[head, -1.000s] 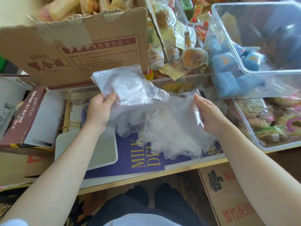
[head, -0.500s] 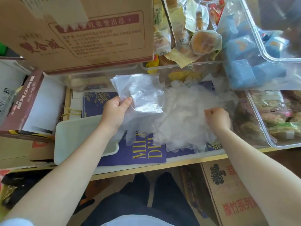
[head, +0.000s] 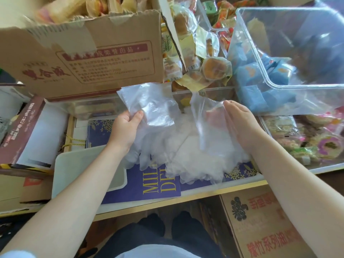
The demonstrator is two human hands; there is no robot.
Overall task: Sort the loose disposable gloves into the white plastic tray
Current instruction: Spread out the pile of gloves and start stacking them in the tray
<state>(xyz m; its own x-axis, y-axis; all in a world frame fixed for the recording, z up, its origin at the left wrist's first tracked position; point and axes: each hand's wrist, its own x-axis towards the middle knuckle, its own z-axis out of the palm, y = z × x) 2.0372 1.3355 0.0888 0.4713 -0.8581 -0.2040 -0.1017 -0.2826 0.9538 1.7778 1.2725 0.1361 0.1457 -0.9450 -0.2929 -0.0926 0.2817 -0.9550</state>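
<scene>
Thin, clear plastic is the whole difficulty here: the loose heap of translucent disposable gloves (head: pixel 195 153) lies on the worktop over a purple printed folder (head: pixel 154 185), and the sheets cling to each other. The left hand (head: pixel 124 131) has its grip closed on a flat stack of clear gloves (head: pixel 149 105), thumb on top and fingers beneath, holding it raised just above the heap. The right hand (head: pixel 240 123) lifts one single see-through glove (head: pixel 208 123) by its upper edge; its fingers lie behind the film, so I judge a light pinch rather than see it plainly.

The white rectangular plastic tray (head: pixel 74 164) sits at the near left of the worktop, partly under the left forearm, and no gloves show in the part that is visible, so the sorting looks to be early.

To do this step well, draw the single glove clear of the heap slowly so it peels away alone and does not drag its neighbours. Lay it flat on the stack, cuff to cuff, and let the left thumb clamp it down. Keep the stack level. When the stack goes to the tray, the left forearm should clear the rim first. A brown cardboard box (head: pixel 83 58) and clear plastic bins of wrapped snacks (head: pixel 279 86) crowd the far side, so work toward the body.
</scene>
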